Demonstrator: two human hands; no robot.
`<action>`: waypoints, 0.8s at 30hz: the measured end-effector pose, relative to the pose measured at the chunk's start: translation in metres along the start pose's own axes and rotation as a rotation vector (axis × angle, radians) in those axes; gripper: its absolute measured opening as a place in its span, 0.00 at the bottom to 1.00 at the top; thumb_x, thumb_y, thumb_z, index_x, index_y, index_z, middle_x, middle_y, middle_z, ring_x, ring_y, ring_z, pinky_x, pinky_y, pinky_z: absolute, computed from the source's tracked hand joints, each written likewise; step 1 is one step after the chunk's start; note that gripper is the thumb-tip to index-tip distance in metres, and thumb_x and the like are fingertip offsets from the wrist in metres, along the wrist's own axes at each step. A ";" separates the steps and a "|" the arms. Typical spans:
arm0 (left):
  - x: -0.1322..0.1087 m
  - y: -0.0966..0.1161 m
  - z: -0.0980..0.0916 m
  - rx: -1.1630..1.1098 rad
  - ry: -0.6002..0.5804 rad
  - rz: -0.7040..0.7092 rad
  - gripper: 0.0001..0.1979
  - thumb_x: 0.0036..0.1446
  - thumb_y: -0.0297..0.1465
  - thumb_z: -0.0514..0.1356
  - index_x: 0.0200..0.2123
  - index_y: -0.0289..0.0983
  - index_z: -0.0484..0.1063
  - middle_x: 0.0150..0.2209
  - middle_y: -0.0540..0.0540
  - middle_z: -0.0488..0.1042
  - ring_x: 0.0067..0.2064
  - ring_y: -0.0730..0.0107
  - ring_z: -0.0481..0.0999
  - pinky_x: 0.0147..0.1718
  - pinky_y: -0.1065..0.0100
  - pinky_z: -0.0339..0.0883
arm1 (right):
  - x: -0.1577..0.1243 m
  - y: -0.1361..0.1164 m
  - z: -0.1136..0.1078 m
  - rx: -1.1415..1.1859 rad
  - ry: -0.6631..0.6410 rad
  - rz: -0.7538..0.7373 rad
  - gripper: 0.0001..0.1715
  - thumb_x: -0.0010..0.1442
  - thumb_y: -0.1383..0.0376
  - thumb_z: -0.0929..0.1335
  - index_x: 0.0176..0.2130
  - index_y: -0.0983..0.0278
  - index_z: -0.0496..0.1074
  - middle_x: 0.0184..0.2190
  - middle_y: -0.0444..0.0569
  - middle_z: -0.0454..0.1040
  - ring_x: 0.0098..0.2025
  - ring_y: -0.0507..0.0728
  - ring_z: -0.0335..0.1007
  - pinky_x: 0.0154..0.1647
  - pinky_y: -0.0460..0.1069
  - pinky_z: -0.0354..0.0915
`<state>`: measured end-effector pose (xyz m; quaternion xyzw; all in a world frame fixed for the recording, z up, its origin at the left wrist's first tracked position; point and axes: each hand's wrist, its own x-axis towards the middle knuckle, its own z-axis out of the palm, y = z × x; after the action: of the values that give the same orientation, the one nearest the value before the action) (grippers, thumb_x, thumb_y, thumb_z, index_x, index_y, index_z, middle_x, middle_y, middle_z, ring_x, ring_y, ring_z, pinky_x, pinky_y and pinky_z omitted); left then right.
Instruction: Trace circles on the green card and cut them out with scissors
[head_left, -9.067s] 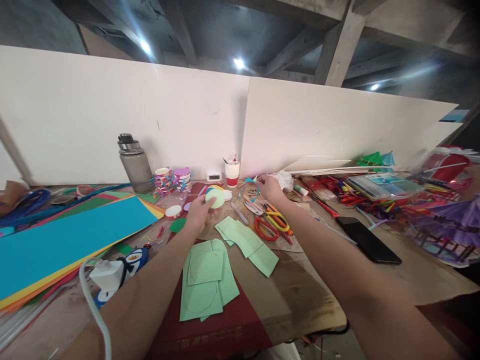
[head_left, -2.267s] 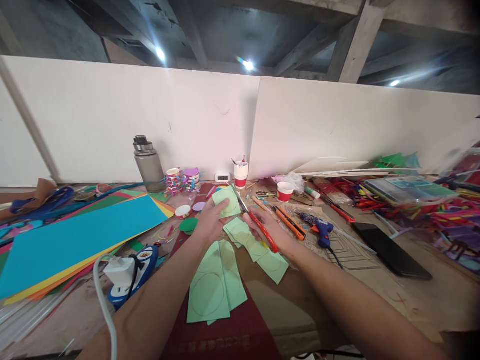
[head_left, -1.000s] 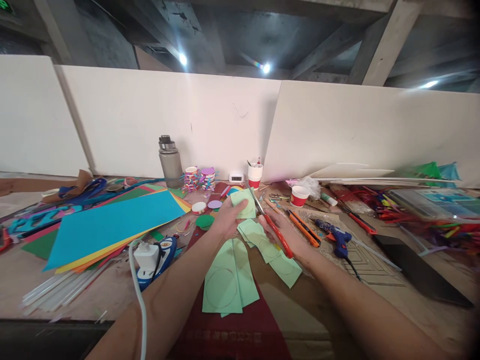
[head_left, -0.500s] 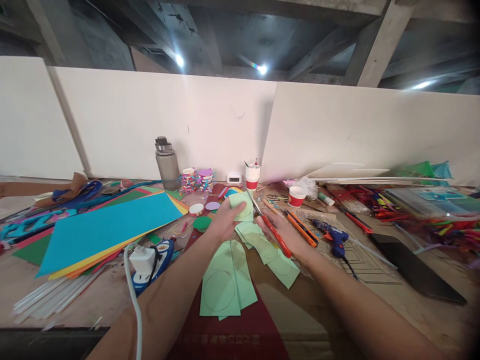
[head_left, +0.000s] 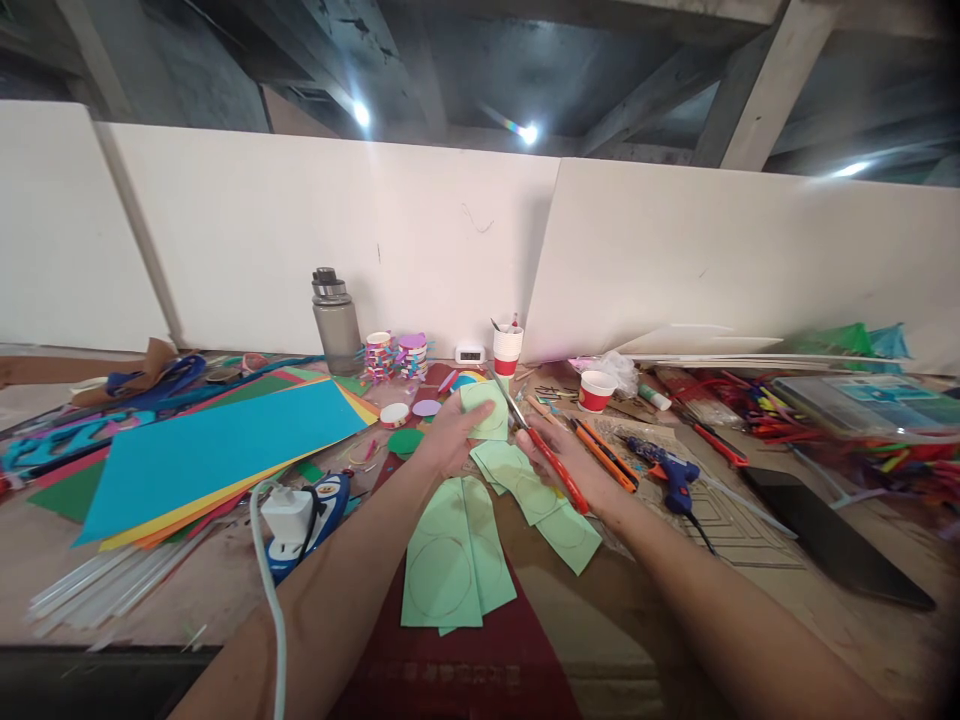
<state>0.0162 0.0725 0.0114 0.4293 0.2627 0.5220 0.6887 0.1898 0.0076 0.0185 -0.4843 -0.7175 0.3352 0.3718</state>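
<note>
My left hand (head_left: pixel 448 438) pinches a small piece of light green paper (head_left: pixel 484 408) with a partly rounded edge. My right hand (head_left: pixel 559 455) is closed around red-handled scissors (head_left: pixel 553 462), whose blades point up and left beside the paper's right edge. Whether the blades touch the paper I cannot tell. Below my hands lie green sheets with pencilled circles (head_left: pixel 441 577) on a dark red sheet (head_left: pixel 517 660). More green paper strips (head_left: pixel 532 492) lie under my right hand, bearing drawn circles too.
On the left lie coloured sheets (head_left: pixel 217 450) and a power strip (head_left: pixel 319 520) with a white cable. A bottle (head_left: pixel 337 325), decorated cups (head_left: pixel 380 357) and paper cups (head_left: pixel 508 350) stand behind. To the right are a utility knife (head_left: pixel 606 455), a glue gun (head_left: pixel 675 475) and a black phone-like slab (head_left: pixel 832 535).
My hands, the paper and the scissors hold nearly the same position. The whole view has shifted slightly. At the far left, another person's arm has drawn back a little.
</note>
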 end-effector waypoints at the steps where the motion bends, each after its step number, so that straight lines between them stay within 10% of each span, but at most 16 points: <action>1: 0.000 0.000 0.000 0.003 0.001 0.002 0.23 0.39 0.32 0.76 0.39 0.35 0.73 0.35 0.47 0.77 0.33 0.69 0.76 0.32 0.67 0.71 | 0.000 0.000 0.000 0.008 -0.004 0.008 0.28 0.61 0.39 0.62 0.30 0.60 0.59 0.26 0.42 0.57 0.27 0.52 0.51 0.27 0.48 0.52; 24: 0.000 0.011 -0.004 0.103 -0.095 -0.048 0.22 0.40 0.33 0.76 0.38 0.34 0.74 0.33 0.44 0.79 0.30 0.69 0.77 0.29 0.69 0.71 | 0.001 0.009 -0.005 -0.099 0.015 -0.085 0.21 0.65 0.46 0.62 0.33 0.60 0.64 0.27 0.43 0.63 0.30 0.54 0.59 0.31 0.49 0.59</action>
<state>0.0073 0.0743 0.0195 0.4820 0.2665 0.4701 0.6897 0.1977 0.0123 0.0137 -0.4738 -0.7503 0.2797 0.3665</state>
